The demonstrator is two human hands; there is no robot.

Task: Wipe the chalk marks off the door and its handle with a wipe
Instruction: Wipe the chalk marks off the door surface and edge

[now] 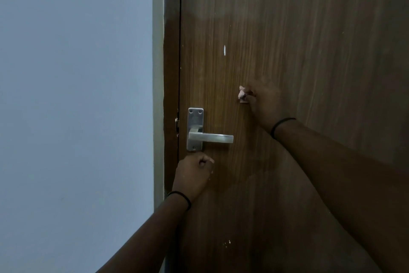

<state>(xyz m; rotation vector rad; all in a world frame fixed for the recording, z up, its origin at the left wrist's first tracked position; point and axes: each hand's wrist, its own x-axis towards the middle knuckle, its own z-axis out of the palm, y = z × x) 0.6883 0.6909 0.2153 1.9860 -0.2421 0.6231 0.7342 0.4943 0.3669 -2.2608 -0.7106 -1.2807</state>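
A small crumpled wipe [241, 95], pale and bunched, is pinched in the curled fingers of the right hand [264, 104] and is held against the door [309, 51], up and to the right of the handle [210, 137]. Only a little of the wipe is seen, protruding at the left of the fingers. The left hand [192, 175] is seen just below the handle plate, its fingers loosely curled with nothing visibly held; whether its knuckles touch the door cannot be told. The two hands are well apart, with the handle between them. The door is faced in brown wood-grain laminate with vertical streaks, and a paler, duller band is seen across its upper part. A thin white vertical mark [224, 50] is left on the door above the handle, and a few white specks [227, 243] are seen low down near the left forearm. The handle is a flat, square-edged lever of brushed grey metal on a rectangular plate with visible screws, pointing right. A thin dark band is worn on each wrist. A plain pale wall [75, 95] is seen at the left, beside the door frame [171, 62].
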